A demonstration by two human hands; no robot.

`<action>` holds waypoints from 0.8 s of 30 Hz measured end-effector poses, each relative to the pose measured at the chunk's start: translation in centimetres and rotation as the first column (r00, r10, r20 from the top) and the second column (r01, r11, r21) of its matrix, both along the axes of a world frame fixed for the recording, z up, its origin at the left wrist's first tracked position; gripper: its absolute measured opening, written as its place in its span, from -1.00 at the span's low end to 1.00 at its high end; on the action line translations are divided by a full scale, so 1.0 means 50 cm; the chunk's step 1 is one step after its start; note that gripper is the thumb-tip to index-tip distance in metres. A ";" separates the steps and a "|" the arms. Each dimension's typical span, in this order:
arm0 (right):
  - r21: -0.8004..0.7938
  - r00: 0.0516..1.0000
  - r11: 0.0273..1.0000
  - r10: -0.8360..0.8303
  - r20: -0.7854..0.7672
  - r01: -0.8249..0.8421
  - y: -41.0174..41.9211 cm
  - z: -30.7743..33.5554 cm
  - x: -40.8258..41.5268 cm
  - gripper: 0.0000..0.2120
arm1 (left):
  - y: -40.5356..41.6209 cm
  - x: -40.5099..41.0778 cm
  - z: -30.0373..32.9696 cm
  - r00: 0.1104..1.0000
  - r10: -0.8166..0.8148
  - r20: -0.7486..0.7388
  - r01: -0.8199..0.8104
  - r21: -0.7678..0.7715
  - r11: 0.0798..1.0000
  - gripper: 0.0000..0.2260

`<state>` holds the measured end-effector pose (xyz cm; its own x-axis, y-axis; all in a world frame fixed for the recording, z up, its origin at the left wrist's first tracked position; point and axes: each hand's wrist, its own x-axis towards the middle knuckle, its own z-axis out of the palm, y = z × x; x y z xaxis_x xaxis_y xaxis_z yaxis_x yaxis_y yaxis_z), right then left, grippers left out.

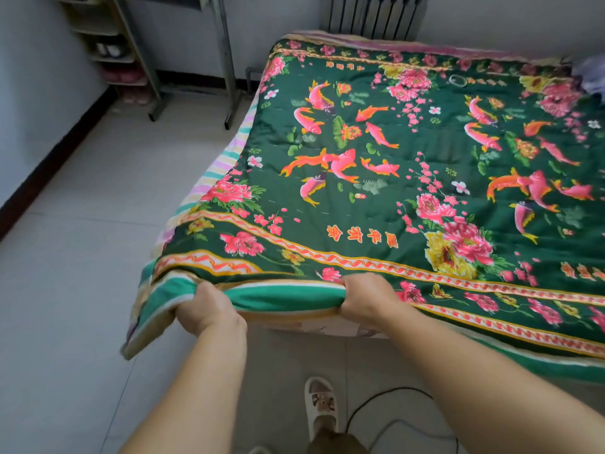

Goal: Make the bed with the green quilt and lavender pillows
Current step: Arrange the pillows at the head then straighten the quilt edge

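Both hands clenched on the near edge of the dark green satin quilt with pink fish and peony print point(409, 165).

The left hand point(206, 306) grips the quilt's near-left corner, where the striped green-and-white underside is bunched and folds down toward the pale tiled floor point(82, 257); the right hand point(366, 298) clamps the same hem just beside it, fingers tucked under the cloth and hidden. The quilt lies spread flat over the bed, with a pastel striped sheet point(226, 158) showing along its left side. The bed's right part runs out of frame, and a pale purplish bundle point(592, 77) at the far-right corner is cut off and too blurred to identify. Below, one white slipper point(322, 407) stands on the floor beside a thin black cable point(389, 396).
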<state>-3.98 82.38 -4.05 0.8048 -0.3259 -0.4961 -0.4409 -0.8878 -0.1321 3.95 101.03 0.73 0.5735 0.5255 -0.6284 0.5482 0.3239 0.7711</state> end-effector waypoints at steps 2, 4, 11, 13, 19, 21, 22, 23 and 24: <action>-0.007 0.998 0.999 0.043 -0.054 -0.043 0.017 -0.014 -0.014 -0.76 | 0.013 -0.025 -0.012 0.992 0.022 -0.124 -0.025 -0.025 0.999 -0.67; -0.004 0.994 0.997 0.070 -0.089 -0.071 0.024 -0.020 -0.015 -0.78 | 0.021 -0.036 -0.019 0.983 0.076 -0.169 -0.074 0.022 0.997 -0.67; 0.003 0.999 1.000 0.004 -0.051 -0.004 0.006 0.000 0.010 -0.79 | 0.009 0.009 -0.013 0.996 0.026 -0.081 -0.025 0.009 1.000 -0.67; -0.003 0.999 1.000 0.002 -0.044 -0.002 0.010 0.006 0.008 -0.82 | 0.019 0.011 -0.031 0.997 0.026 -0.068 -0.026 -0.004 1.000 -0.66; -0.039 0.999 0.999 0.029 -0.041 -0.031 0.054 -0.020 -0.020 -0.76 | 0.061 -0.027 -0.078 0.995 0.011 -0.095 -0.010 0.006 1.000 -0.68; -0.021 0.998 1.000 -0.004 -0.058 0.003 0.069 -0.045 -0.033 -0.75 | 0.075 -0.044 -0.109 0.995 -0.008 -0.104 0.008 0.003 1.000 -0.68; -0.010 0.997 1.000 -0.016 -0.077 0.015 0.076 -0.056 -0.040 -0.75 | 0.078 -0.051 -0.125 0.994 -0.006 -0.113 0.005 -0.006 1.000 -0.68; 0.014 0.994 1.000 -0.019 -0.109 0.020 0.082 -0.070 -0.049 -0.74 | 0.089 -0.058 -0.148 0.991 0.000 -0.137 -0.001 -0.003 1.000 -0.66; 0.057 0.988 0.998 -0.013 -0.154 0.022 0.087 -0.081 -0.056 -0.72 | 0.090 -0.062 -0.162 0.984 0.012 -0.180 -0.014 -0.010 1.000 -0.65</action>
<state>-6.76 86.73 -8.11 0.7124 -0.3059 -0.6316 -0.4750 -0.8727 -0.1132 0.86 105.54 -7.39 0.4438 0.5248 -0.7264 0.6733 0.3397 0.6568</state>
